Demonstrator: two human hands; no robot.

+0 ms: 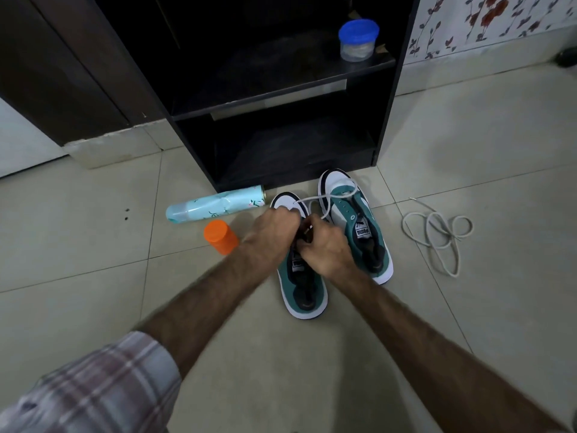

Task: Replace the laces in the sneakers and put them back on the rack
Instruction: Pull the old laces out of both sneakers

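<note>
Two green knit sneakers with smooth white toe caps and white rubber soles stand side by side on the pale glossy tiled floor [468, 151], toes toward a black laminate rack [281, 98]. Both hands work over the left sneaker [304, 289]: the left hand [270, 232] has its fingers curled down over the eyelet area, and the right hand [326, 250] curls in against it, the two grips pressed close together and pinching a round white cord lace [315, 200] that loops forward across to the toe of the right sneaker [359, 226]. A second white lace [437, 235] lies loose in soft coils on the tiles, well apart to the right. Just left of the shoes a pale blue cylindrical spray can [215, 205] lies on its side, with an orange-capped bottle [220, 235] upright near it. A clear round jar with a blue lid [358, 40] sits on the rack's upper shelf. A plaid sleeve [93, 385] covers the left arm.
</note>
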